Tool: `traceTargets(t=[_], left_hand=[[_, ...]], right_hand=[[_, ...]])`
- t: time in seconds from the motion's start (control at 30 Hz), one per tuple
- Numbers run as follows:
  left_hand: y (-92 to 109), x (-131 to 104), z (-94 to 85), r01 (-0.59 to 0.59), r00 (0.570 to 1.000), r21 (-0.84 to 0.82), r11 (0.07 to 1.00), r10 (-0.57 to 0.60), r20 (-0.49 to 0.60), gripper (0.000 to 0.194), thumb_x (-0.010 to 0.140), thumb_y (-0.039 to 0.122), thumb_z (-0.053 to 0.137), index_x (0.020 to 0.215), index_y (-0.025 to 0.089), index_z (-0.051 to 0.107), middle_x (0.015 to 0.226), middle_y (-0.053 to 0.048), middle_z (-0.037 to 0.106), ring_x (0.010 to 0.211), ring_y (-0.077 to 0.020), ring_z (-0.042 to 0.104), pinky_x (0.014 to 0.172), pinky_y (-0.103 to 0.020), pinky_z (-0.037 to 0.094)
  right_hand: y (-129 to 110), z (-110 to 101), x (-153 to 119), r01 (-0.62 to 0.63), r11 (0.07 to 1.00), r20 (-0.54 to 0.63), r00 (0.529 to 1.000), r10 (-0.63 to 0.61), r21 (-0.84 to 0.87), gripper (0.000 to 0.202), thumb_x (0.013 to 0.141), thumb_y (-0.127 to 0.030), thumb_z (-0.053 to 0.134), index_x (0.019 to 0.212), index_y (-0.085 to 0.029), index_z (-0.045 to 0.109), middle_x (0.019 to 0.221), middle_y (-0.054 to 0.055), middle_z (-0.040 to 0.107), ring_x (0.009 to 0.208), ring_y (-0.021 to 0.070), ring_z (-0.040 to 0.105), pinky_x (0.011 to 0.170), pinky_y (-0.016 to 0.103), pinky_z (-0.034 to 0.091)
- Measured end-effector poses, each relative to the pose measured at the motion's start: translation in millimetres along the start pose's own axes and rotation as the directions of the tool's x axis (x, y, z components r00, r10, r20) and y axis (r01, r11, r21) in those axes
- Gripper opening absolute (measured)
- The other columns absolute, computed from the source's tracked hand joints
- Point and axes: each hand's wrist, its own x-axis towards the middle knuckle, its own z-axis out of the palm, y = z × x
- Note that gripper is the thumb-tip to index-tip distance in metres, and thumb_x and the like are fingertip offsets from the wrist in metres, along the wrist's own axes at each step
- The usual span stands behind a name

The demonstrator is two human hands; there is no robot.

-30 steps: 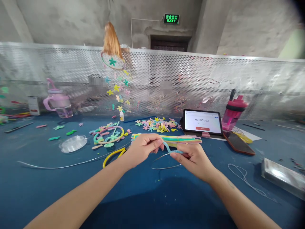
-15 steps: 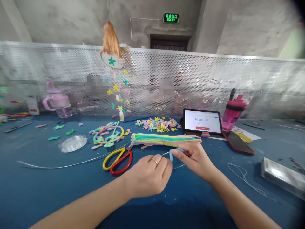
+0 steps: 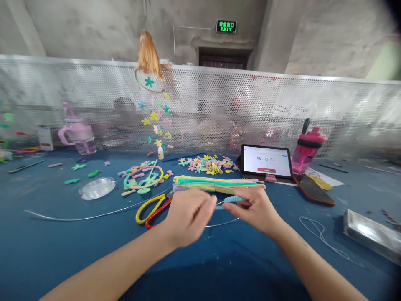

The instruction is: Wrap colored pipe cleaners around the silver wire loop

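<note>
My right hand [image 3: 255,207] pinches a light blue fuzzy strip [image 3: 233,200], part of it coiled around a thin clear wire. My left hand [image 3: 191,215], closed and slightly blurred, holds the strip's loose end, which stretches between the two hands. The wire [image 3: 90,219] curves far out to the left over the blue table, and a loop of it shows below my hands. Just behind them lies a bundle of pastel fuzzy sticks [image 3: 216,184]. Scissors with yellow and red handles [image 3: 152,211] are partly hidden by my left hand.
Behind are a ring with pastel pieces [image 3: 144,177], a pile of small flower shapes [image 3: 208,164] and a tablet [image 3: 266,161]. A clear dish [image 3: 97,188] lies left; a pink bottle [image 3: 308,150], a phone [image 3: 313,189] and a clear box [image 3: 372,234] stand or lie right.
My left hand has turned and moved up and slightly left, over part of the scissors. The blue strip's free end now points left between my hands instead of down. My right hand has barely moved.
</note>
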Motion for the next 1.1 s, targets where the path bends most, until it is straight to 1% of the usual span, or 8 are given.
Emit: traceTargets(t=[0.1, 0.2, 0.27, 0.47, 0.67, 0.8, 0.9, 1.1], left_hand=[[-14, 11, 2.1, 0.456, 0.886, -0.407, 0.791, -0.363, 0.287, 0.023, 0.089, 0.031, 0.045, 0.076, 0.015, 0.055, 0.071, -0.001, 0.059, 0.063, -0.0099, 0.052, 0.056, -0.021, 0.038], [-29, 13, 12.0, 0.707, 0.663, -0.52, 0.478, -0.193, 0.723, 0.027, 0.088, 0.04, 0.046, 0.092, 0.016, 0.058, 0.085, -0.005, 0.063, 0.072, -0.0123, 0.059, 0.066, -0.024, 0.044], [-35, 11, 17.7, 0.752, 0.569, -0.486, 0.444, -0.067, 0.82, 0.035, 0.088, 0.043, 0.043, 0.082, 0.014, 0.06, 0.067, -0.003, 0.061, 0.057, -0.0104, 0.057, 0.061, -0.024, 0.042], [-36, 19, 9.1, 0.561, 0.818, -0.51, 0.652, -0.341, 0.464, 0.036, 0.089, 0.041, 0.044, 0.067, 0.015, 0.053, 0.06, 0.001, 0.052, 0.056, -0.009, 0.047, 0.058, -0.023, 0.038], [-4, 19, -23.7, 0.12, 0.986, -0.127, 0.985, -0.104, 0.127, 0.032, 0.093, 0.025, 0.038, 0.066, 0.016, 0.053, 0.058, 0.002, 0.049, 0.056, -0.0089, 0.044, 0.055, -0.023, 0.034], [13, 6, -21.5, -0.23, 0.973, 0.139, 0.963, 0.224, 0.06, 0.025, 0.091, 0.018, 0.04, 0.071, 0.015, 0.054, 0.062, 0.0, 0.053, 0.059, -0.0111, 0.046, 0.056, -0.024, 0.037], [17, -6, -6.2, -0.417, 0.907, 0.43, 0.801, 0.398, 0.138, 0.021, 0.088, 0.021, 0.048, 0.068, 0.015, 0.053, 0.06, 0.0, 0.051, 0.057, -0.0137, 0.046, 0.051, -0.026, 0.037], [15, -19, 18.1, -0.505, 0.845, 0.725, 0.469, 0.437, 0.306, 0.011, 0.08, 0.013, 0.055, 0.087, 0.007, 0.06, 0.062, -0.002, 0.052, 0.055, -0.0156, 0.051, 0.044, -0.026, 0.039]], right_hand=[[-2, -1, 0, -0.003, 1.0, 0.015, 1.0, 0.003, 0.007, 0.046, 0.079, -0.047, 0.058, 0.053, -0.019, 0.032, 0.054, -0.006, 0.023, 0.05, 0.0076, 0.021, 0.044, 0.024, 0.017], [-5, -2, 0, 0.014, 1.0, 0.017, 1.0, -0.014, 0.0, 0.047, 0.079, -0.046, 0.057, 0.051, -0.018, 0.032, 0.052, -0.006, 0.023, 0.049, 0.0075, 0.02, 0.044, 0.024, 0.017], [-6, -3, 0, 0.021, 1.0, 0.011, 1.0, -0.021, -0.003, 0.048, 0.079, -0.045, 0.057, 0.05, -0.019, 0.03, 0.051, -0.006, 0.022, 0.049, 0.0075, 0.019, 0.044, 0.025, 0.015], [0, -3, -2, 0.029, 1.0, 0.024, 0.999, -0.029, -0.008, 0.049, 0.081, -0.047, 0.055, 0.054, -0.019, 0.025, 0.054, -0.006, 0.022, 0.052, 0.0086, 0.02, 0.046, 0.025, 0.017], [-5, -6, 0, 0.02, 1.0, 0.012, 1.0, -0.02, -0.014, 0.049, 0.084, -0.046, 0.051, 0.054, -0.019, 0.024, 0.054, -0.006, 0.021, 0.051, 0.0089, 0.02, 0.047, 0.026, 0.017], [-7, -7, 1, 0.026, 1.0, 0.005, 1.0, -0.026, 0.011, 0.049, 0.085, -0.046, 0.051, 0.054, -0.018, 0.026, 0.053, -0.006, 0.023, 0.05, 0.0081, 0.022, 0.047, 0.025, 0.018], [-6, -7, 2, 0.033, 0.999, -0.002, 0.999, -0.032, 0.024, 0.048, 0.086, -0.046, 0.05, 0.053, -0.018, 0.028, 0.053, -0.006, 0.023, 0.05, 0.0076, 0.022, 0.047, 0.024, 0.017], [-6, -6, 2, 0.019, 1.0, -0.001, 1.0, -0.019, -0.002, 0.047, 0.088, -0.044, 0.048, 0.053, -0.017, 0.031, 0.053, -0.006, 0.022, 0.05, 0.0079, 0.021, 0.047, 0.024, 0.017]])
